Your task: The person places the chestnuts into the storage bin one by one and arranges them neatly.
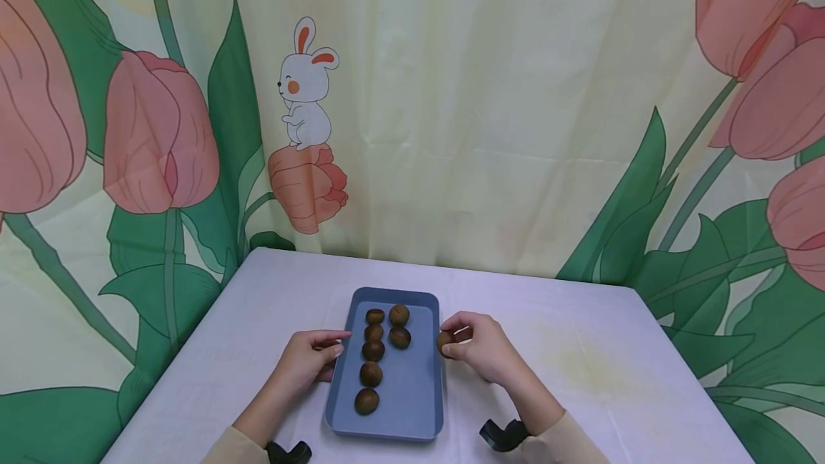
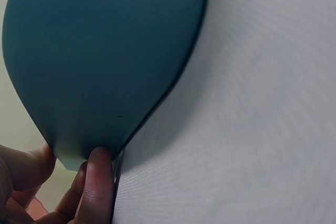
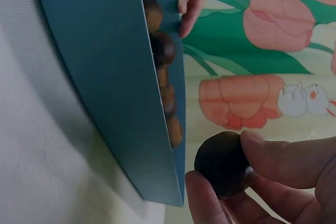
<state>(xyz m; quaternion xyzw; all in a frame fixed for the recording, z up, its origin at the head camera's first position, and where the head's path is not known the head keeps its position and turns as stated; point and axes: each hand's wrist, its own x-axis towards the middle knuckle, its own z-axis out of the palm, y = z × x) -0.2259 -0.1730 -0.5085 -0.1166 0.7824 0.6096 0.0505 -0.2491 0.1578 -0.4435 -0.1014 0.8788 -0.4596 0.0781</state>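
Observation:
A blue-grey tray [image 1: 412, 407] lies on the table, longer from front to back than across. Several brown chestnuts [image 1: 370, 374] form a column along its left side, with two more chestnuts [image 1: 399, 337] beside the far part of that column. My left hand [image 1: 303, 362] holds the tray's left wall, a fingertip and the thumb at its rim. Just beyond the right rim, my right hand [image 1: 480, 344] pinches a single chestnut [image 3: 223, 164] between thumb and fingers. In the right wrist view, this dark, round chestnut is apart from the tray wall.
A white cloth covers the table [image 1: 573, 356]. Behind it hangs a curtain [image 1: 490, 127] printed with tulips and a rabbit. Black wrist-worn pieces [image 1: 503, 435] show near both sleeves. The tray's raised rim stands between my right hand and the chestnuts inside.

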